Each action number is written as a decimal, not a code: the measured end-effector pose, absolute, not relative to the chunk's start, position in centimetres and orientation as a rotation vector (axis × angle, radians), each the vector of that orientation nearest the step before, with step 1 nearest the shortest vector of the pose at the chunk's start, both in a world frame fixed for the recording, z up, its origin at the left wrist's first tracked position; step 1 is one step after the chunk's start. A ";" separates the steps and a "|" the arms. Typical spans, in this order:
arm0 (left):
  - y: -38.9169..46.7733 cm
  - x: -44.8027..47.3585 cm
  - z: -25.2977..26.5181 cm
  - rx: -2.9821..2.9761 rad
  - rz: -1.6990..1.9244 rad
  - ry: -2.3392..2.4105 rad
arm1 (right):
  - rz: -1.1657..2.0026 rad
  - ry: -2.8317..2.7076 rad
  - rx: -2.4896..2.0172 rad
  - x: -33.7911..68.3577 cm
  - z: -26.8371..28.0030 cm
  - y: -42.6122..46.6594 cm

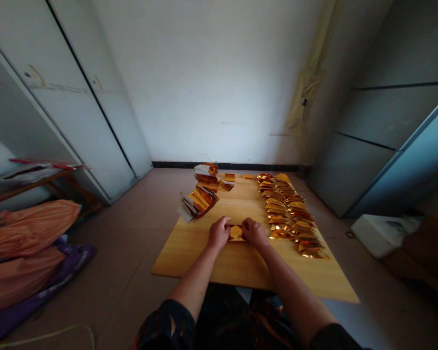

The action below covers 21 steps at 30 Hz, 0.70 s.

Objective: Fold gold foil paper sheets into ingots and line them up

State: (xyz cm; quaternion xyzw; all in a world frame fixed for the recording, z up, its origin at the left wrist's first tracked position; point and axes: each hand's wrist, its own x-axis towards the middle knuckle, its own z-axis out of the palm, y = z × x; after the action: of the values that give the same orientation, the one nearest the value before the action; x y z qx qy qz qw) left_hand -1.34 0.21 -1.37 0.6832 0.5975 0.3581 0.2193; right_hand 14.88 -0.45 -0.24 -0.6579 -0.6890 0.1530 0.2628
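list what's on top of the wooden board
Two rows of folded gold foil pieces at right, gold foil sheets at far left. The left hand and right hand hold another foil piece over the wooden board. Anything beneath the foil is hidden.

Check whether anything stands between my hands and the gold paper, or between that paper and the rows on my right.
Nothing visible blocks your hands: the left hand and right hand already grip the gold paper at its ends. Toward the rows, only your right hand is in between.
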 end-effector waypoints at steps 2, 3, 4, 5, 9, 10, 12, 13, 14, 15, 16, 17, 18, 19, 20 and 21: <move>-0.2 -1.4 -1.5 1.865 1.009 1.645 | 0.481 -1.833 -1.766 15.0 -0.1 -0.7; -0.4 -1.4 -1.5 1.847 1.020 1.647 | 0.525 -1.805 -1.745 15.1 -0.1 -0.7; -0.5 -1.4 -1.5 1.832 1.030 1.649 | 0.576 -1.768 -1.718 15.2 -0.1 -0.8; -0.6 -1.4 -1.5 1.820 1.038 1.651 | 0.629 -1.725 -1.688 15.3 -0.2 -0.8; -0.8 -1.2 -1.2 1.813 1.038 1.684 | 0.786 -1.609 -1.563 15.5 -0.7 -1.1; -0.8 -1.1 -1.1 1.825 1.027 1.699 | 0.786 -1.611 -1.543 15.5 -0.8 -1.1; -0.8 -0.9 -0.9 1.849 0.995 1.729 | 0.747 -1.621 -1.537 15.6 -0.9 -1.2; -0.8 -0.8 -0.8 1.851 0.979 1.740 | 0.724 -1.624 -1.545 15.6 -1.0 -1.2; -0.8 -0.7 -0.8 1.846 0.965 1.749 | 0.705 -1.626 -1.555 15.6 -1.0 -1.1; -0.8 -0.6 -0.8 1.834 0.955 1.757 | 0.693 -1.627 -1.563 15.7 -1.1 -1.1; -0.8 -0.5 -0.8 1.821 0.948 1.765 | 0.688 -1.629 -1.565 15.7 -1.1 -1.1; -0.8 -0.5 -0.8 1.814 0.944 1.772 | 0.688 -1.631 -1.563 15.7 -1.2 -1.0; -0.8 -0.4 -0.9 1.815 0.943 1.778 | 0.690 -1.632 -1.557 15.7 -1.2 -0.9; -0.8 -0.4 -0.9 1.822 0.940 1.783 | 0.689 -1.632 -1.554 15.7 -1.2 -0.9; -0.8 -0.4 -1.0 1.833 0.934 1.790 | 0.683 -1.634 -1.551 15.7 -1.2 -0.9; -0.8 -0.4 -1.0 1.844 0.922 1.799 | 0.672 -1.639 -1.550 15.8 -1.3 -0.9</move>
State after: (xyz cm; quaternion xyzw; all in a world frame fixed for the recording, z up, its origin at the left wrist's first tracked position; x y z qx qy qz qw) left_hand -0.38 -0.77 -1.00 0.6600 0.6440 0.3302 0.2016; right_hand 15.75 -0.87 -1.26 -0.6082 -0.6431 0.2635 0.3836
